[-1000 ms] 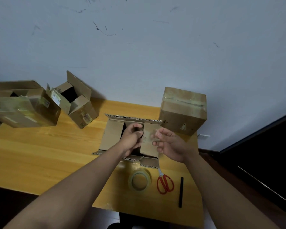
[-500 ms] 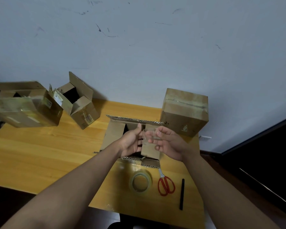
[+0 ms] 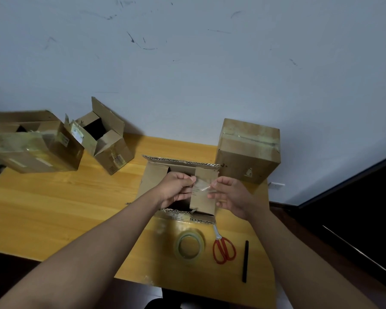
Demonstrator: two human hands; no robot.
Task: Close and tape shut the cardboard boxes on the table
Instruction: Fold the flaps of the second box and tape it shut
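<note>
Cardboard box (image 3: 158,181) with its flaps still open sits at the middle of the bench (image 3: 54,208), directly under your hands. Your left hand (image 3: 176,188) has its fingers curled, pinching one end of a clear strip of tape (image 3: 202,188); your right hand (image 3: 230,197) pinches the other end between thumb and fingertips. Half a second ago the two hands were nearly touching over the box; now they have drawn apart and the strip is stretched between them above the right inner flap (image 3: 204,192).

The tape roll (image 3: 189,246), the red-handled scissors (image 3: 223,247) and the black pen (image 3: 245,260) lie where they did before, on the near part of the bench, in front of the box. The sealed box (image 3: 247,150) at the back right already has tape across its top. Two more open boxes stand at the back left: the smaller one (image 3: 109,139) and the larger one (image 3: 34,143), which is wrapped in shiny tape. Both carry pale stickers, but their writing is too small to read. A small mark on the sealed box's front face is also unreadable.
</note>
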